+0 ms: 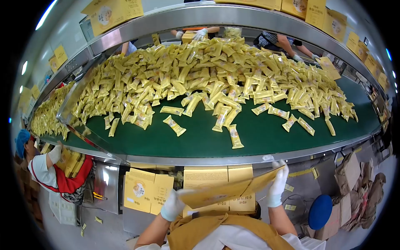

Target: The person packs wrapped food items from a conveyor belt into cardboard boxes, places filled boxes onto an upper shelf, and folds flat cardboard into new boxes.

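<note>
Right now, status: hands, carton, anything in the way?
Left hand and right hand gloved, holding opposite ends of one yellow carton. Carton tilted, right end higher in view. Other cartons close by; no clear obstruction seen.

We logged a bright scene, lit from overhead: white strip lamps [46, 15] blew out at upper left, blue-tinged lamps [388, 54] at the right edge. Shadows were soft. We noted glare on the steel cabinet [109, 176], sheen along the steel rail [183, 21], heavy fisheye bowing, black corners. Yellow packets [196, 75] read fairly crisp; the held cardboard [227, 189] blurred at its left end.
</note>
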{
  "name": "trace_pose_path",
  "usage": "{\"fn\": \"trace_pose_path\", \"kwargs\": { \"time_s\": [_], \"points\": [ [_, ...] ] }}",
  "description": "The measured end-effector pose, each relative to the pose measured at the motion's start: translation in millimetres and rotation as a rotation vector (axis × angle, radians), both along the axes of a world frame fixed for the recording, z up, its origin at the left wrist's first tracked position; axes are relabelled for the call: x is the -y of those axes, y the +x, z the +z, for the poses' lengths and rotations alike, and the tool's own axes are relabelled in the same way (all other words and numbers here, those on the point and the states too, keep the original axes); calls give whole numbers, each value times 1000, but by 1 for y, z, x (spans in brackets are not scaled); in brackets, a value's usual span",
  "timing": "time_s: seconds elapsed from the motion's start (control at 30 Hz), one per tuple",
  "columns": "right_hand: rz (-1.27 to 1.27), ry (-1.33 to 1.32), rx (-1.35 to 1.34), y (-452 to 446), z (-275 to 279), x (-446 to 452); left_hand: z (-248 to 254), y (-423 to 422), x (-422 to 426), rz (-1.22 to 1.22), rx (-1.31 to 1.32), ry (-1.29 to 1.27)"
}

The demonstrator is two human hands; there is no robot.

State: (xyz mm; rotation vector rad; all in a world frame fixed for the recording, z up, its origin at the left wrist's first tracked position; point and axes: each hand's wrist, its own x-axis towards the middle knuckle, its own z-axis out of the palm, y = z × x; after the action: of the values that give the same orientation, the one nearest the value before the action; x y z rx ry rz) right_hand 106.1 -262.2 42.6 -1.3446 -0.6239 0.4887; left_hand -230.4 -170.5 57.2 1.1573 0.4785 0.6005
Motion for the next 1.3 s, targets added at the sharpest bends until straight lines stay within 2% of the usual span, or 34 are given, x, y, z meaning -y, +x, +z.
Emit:
{"fn": "trace_pose_path", "kwargs": {
  "time_s": [0.03,0.07,0.1,0.13,0.2,0.3,0.4,0.47,0.5,0.6,0.63,0.67,0.73,0.8,0.83,0.9,0.93,0.97,1.07,1.1,1.13,1.2,1.3],
  "points": [
    [-9,-2,171,10,-4,-5,6,6,4,-124,81,-38],
    [-31,2,218,15,-5,-8,-16,4,5,-231,98,68],
    [-60,1,229,14,-3,-13,-17,10,3,-350,83,294],
    [-85,-1,220,11,0,-15,-22,13,8,-442,18,355],
    [-137,-12,186,5,4,-15,-22,18,11,-370,86,349],
    [-146,-76,109,0,11,-7,-13,23,-1,-389,34,723],
    [-24,-224,1,6,9,4,-5,26,-6,-374,-44,1113],
    [95,-336,-71,10,4,11,-5,29,-3,-297,-8,1199],
    [104,-314,-199,5,9,14,-1,31,-1,-259,8,1239],
    [138,-490,320,21,12,20,21,37,-5,-273,40,1450],
    [235,-323,239,14,36,14,26,41,-10,-310,72,1514],
    [328,-455,425,12,47,11,30,45,-17,-347,103,1579],
    [512,-713,800,9,63,5,41,54,-28,-492,-114,1671],
    [880,-654,1085,-6,67,-5,51,68,-34,-697,-621,1673],
    [924,-738,1165,-18,66,-13,40,75,-42,-577,-515,1711],
    [1091,-822,1249,-35,62,-30,0,84,-41,-753,-629,1591],
    [1219,-817,1260,-38,58,-38,-2,92,-37,-836,-686,1528],
    [1292,-839,1363,-42,52,-43,0,98,-33,-983,-904,1375],
    [1647,-760,1067,-32,71,-54,12,104,-42,-309,-260,1690],
    [1638,-610,854,-14,68,-46,25,99,-34,-55,-319,1789],
    [1663,-461,653,3,61,-40,27,97,-33,38,-413,1779],
    [1528,-311,782,22,46,-23,26,92,-32,227,-592,1747],
    [1077,-474,262,7,61,10,42,89,-23,5,-766,1332]
  ]
}}
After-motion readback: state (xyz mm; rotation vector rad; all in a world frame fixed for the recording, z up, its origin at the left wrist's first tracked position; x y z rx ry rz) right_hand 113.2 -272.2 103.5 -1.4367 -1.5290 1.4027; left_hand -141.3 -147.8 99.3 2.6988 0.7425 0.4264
